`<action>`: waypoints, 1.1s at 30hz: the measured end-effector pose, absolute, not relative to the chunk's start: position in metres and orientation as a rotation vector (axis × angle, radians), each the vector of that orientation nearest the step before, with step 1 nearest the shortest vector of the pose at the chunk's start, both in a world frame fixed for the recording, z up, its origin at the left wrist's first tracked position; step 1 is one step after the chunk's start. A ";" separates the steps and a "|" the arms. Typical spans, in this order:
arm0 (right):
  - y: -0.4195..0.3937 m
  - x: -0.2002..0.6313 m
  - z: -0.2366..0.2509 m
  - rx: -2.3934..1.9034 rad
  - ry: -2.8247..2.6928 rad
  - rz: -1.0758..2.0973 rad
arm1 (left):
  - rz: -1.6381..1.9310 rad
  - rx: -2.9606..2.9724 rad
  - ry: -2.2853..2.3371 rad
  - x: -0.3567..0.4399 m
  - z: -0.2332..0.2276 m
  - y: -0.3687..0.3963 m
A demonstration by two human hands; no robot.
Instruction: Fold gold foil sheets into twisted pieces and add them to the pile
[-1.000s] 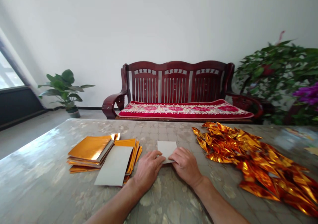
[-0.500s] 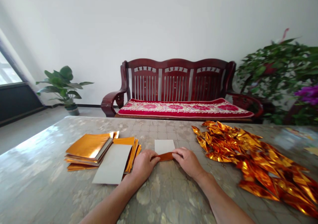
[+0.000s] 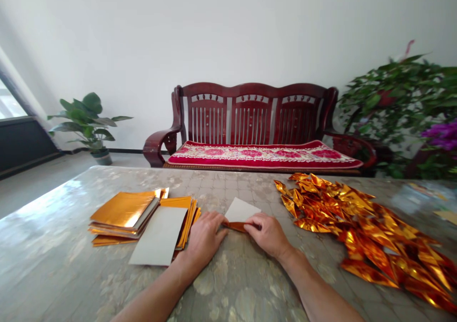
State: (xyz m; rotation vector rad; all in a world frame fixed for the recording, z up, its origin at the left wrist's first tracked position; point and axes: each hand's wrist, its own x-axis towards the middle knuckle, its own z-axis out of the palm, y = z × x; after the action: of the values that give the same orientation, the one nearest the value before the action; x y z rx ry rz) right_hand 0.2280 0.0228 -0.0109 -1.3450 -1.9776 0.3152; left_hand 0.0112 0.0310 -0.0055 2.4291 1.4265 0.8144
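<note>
At the table (image 3: 239, 284), both grips (image 3: 205, 232) (image 3: 268, 235) angle inward, pinching paper (image 3: 242, 209).

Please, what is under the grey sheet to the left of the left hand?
Beyond the far and right edges of the grey sheet, gold sheets show. What lies beneath its middle is covered.

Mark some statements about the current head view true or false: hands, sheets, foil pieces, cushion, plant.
1. The left hand and right hand hold the same small sheet. True.
2. The folded foil pieces lie left of the hands. False: the foil pieces lie to their right.
3. A grey sheet overlaps orange sheets. True.
4. The cushion is plain blue. False: the cushion is red and white, flower-patterned.
5. A potted plant stands left of the bench. True.
</note>
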 end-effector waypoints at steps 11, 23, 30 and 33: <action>0.029 0.239 -0.010 -1.201 -2.075 0.075 | 0.965 2.154 1.381 0.006 -0.014 0.043; 0.016 0.221 -0.006 -1.217 -2.222 -0.294 | 0.883 2.664 1.313 0.016 -0.002 0.022; 0.023 0.228 -0.011 -1.226 -2.068 -0.039 | 0.996 2.236 1.310 0.008 -0.015 0.039; 0.025 0.234 -0.011 -1.226 -2.021 0.014 | 1.011 2.206 1.327 0.007 -0.016 0.043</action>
State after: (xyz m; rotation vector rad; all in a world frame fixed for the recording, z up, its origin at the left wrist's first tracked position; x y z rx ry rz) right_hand 0.2341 0.0253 -0.0107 -1.2264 -2.0214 0.0137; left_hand 0.0071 0.0433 -0.0161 2.2058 1.3269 1.0114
